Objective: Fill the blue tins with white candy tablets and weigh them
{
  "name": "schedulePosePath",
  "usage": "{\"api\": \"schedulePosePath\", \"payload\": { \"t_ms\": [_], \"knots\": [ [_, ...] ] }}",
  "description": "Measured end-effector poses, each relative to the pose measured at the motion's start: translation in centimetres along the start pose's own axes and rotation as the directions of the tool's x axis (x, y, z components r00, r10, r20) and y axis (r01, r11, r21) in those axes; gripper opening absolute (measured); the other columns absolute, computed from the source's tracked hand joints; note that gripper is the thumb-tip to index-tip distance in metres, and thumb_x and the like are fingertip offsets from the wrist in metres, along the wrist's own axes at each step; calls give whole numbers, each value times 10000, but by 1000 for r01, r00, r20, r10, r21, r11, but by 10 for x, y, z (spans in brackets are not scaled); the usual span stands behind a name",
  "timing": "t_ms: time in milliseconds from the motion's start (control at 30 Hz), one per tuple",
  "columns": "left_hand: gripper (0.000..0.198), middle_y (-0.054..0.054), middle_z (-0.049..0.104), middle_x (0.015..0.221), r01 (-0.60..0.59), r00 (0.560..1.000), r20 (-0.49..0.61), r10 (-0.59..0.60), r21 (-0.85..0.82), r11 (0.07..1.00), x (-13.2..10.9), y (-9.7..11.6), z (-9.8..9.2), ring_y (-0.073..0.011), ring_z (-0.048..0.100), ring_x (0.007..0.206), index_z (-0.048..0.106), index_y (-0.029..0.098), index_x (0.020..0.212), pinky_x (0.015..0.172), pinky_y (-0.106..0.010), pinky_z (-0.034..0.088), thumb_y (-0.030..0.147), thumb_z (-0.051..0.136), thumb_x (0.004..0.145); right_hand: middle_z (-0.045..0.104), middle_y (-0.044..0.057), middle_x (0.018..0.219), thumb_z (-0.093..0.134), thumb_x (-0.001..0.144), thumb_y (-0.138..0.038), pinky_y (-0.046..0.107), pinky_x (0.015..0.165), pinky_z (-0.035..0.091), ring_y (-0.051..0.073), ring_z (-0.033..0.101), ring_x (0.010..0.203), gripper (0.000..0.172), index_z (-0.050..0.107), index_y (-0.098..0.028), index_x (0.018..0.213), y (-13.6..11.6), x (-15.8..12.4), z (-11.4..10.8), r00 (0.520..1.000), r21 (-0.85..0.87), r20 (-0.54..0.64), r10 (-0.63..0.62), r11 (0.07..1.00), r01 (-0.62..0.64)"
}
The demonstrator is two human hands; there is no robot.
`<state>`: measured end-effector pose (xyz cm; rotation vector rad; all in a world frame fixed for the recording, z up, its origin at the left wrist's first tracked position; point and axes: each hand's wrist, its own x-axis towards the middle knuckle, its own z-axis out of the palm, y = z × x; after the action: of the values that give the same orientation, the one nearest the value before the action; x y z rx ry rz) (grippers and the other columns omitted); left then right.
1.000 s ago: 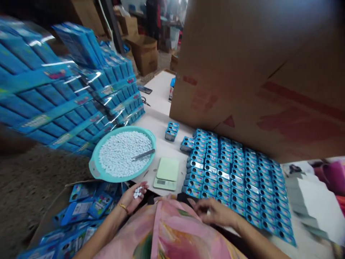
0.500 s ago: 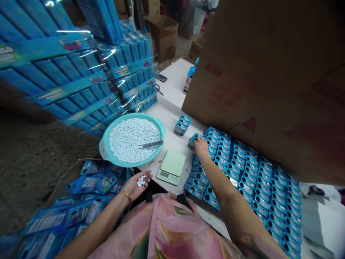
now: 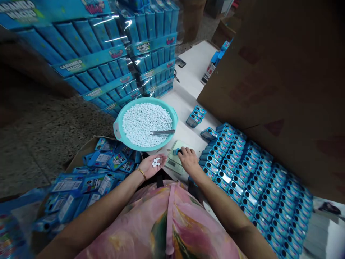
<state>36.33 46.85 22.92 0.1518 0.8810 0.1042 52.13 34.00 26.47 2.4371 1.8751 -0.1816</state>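
At the far left an open carton [image 3: 88, 180] of flat blue packs sits on the floor, below the table [image 3: 185, 97] edge. Just right of it the left hand [image 3: 152, 165] lies open and palm up, cupping a small heap of white tablets [image 3: 155, 162] near the person's body. Behind it a teal basin [image 3: 118, 126] full of the same tablets stands on the table, with a metal scoop [image 3: 162, 132] resting in it. Next comes the pale green scale [image 3: 171, 166], and on its pan the right hand [image 3: 188, 160] has its fingers curled around a small blue tin [image 3: 176, 151], so the tin is at the scale, between basin and body. To do this well, I judge the tin should be set flat in the middle of the pan and the right hand lifted fully clear, since any finger weight would spoil the reading. The cupped palm should be held level and brought close over the tin's opening, letting tablets drop a few at a time rather than tipping the heap. Further right, the rows of tins [image 3: 250, 172] stand packed tight under a large cardboard box [image 3: 283, 90]; the right forearm passes just beside their nearest edge, so it is best carried high enough not to knock them.
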Motion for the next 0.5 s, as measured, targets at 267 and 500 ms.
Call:
{"api": "schedulePosePath", "payload": {
  "t_ms": [267, 500],
  "knots": [
    [212, -163, 658, 872, -63, 997, -51, 61, -49, 997, -7, 17, -13, -214, 625, 849, 601, 65, 925, 739, -329, 527, 122, 443, 795, 587, 92, 1052, 417, 851, -305, 362, 848, 397, 214, 515, 974, 276, 555, -178, 1053, 52, -52, 16, 884, 484, -172, 435, 819, -309],
    [220, -175, 642, 914, -134, 989, -76, 128, -74, 988, -13, 36, -30, -219, 614, 877, 594, 49, 913, 736, -330, 529, 142, 425, 805, 596, 94, 1044, 459, 808, -314, 394, 865, 396, 223, 525, 980, 306, 566, -179, 1061, 52, -79, 37, 823, 606, -129, 553, 701, -376]
  ]
}}
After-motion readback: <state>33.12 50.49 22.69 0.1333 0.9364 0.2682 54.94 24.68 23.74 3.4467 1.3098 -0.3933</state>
